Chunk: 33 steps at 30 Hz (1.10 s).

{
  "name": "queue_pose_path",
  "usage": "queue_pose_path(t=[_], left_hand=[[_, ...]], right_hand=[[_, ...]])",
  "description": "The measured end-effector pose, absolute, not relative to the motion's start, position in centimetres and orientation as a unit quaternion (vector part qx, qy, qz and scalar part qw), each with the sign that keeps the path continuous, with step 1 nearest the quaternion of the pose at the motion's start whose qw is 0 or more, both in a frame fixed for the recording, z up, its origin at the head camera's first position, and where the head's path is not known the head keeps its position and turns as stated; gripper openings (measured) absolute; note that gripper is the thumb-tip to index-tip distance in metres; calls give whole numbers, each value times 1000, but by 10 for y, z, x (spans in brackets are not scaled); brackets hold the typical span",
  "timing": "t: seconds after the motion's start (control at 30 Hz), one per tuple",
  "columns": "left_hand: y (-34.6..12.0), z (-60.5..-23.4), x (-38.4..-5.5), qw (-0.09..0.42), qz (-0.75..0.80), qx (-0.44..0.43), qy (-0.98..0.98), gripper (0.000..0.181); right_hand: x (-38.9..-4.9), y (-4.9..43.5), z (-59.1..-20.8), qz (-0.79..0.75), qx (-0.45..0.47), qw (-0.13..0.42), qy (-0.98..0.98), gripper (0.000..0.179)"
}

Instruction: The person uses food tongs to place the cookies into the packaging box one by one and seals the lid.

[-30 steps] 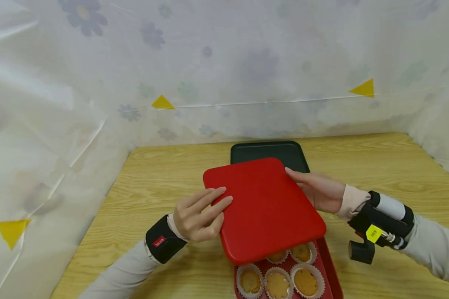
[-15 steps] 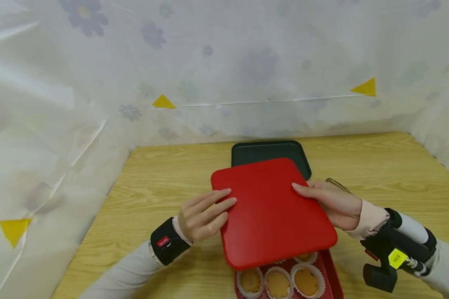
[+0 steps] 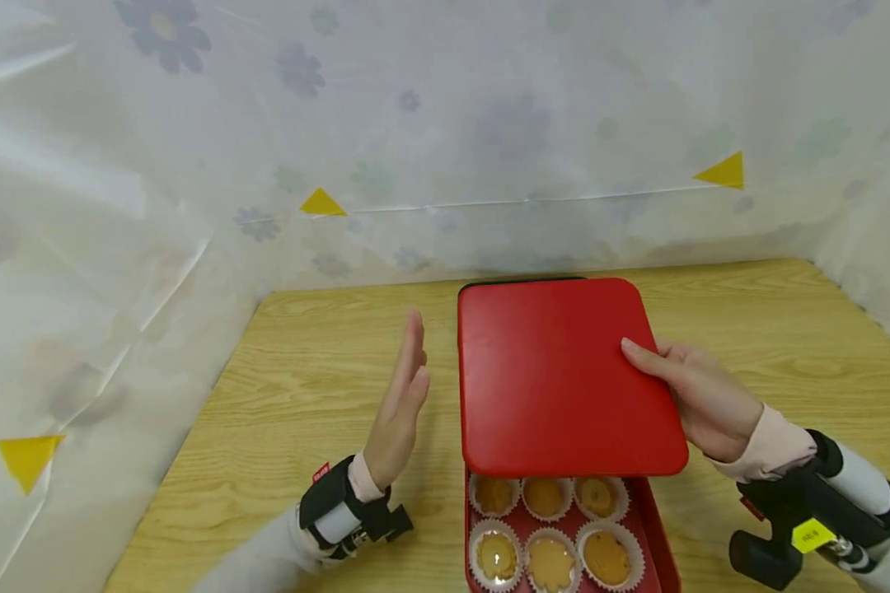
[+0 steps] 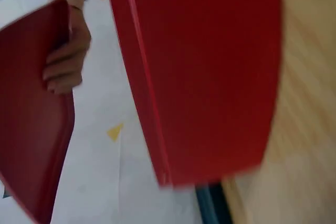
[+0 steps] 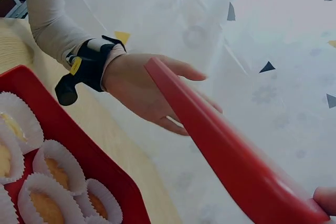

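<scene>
My right hand [image 3: 712, 403] grips a flat red lid [image 3: 564, 379] by its right edge, thumb on top and the other fingers underneath. The lid is held over the far part of a red box [image 3: 656, 535]. Small cakes [image 3: 606, 560] in white paper cups sit in rows inside, the farther part of the box hidden by the lid. My left hand [image 3: 399, 412] is apart from the lid, to its left, palm turned inward and fingers straight. In the left wrist view the lid [image 4: 31, 103] hangs in the fingers of the right hand [image 4: 68, 61], beside the box's outer wall [image 4: 205, 77].
A dark green tray [image 3: 519, 281] lies at the back of the wooden table [image 3: 326, 354], almost wholly covered by the lid in the head view. Behind the table hangs a pale flowered sheet [image 3: 445, 123] with yellow triangles on it.
My left hand has let go of the lid and straightened. My right hand has carried the lid right and away from me, levelling it, so more of the cakes show and the tray is now mostly hidden.
</scene>
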<state>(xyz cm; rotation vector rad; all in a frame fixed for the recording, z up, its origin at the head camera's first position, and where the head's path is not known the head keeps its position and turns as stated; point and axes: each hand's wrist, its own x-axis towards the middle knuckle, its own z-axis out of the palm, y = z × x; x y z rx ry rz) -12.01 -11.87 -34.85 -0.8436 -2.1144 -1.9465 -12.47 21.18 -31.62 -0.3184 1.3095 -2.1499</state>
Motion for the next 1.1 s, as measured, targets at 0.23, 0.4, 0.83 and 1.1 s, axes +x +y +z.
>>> queue_pose_path(t=[0.23,0.4,0.83,1.1], left_hand=[[-96,-360,-113,-19,-711,-217,-669,63],[-91,-368,-109,-46,-737,-200,-644,63],[-93,-372,-93,-76,-705,-231,-666,60],[-100,-382,-78,-100,-662,-224,-709,61]], right_hand=[[-113,193,-323,-784,-57,258,562,26],[-106,184,-330,-773,-17,230,590,31],[-73,174,-347,-673,-8,119,730,77],[-59,170,-358,-655,40,169,735,83]])
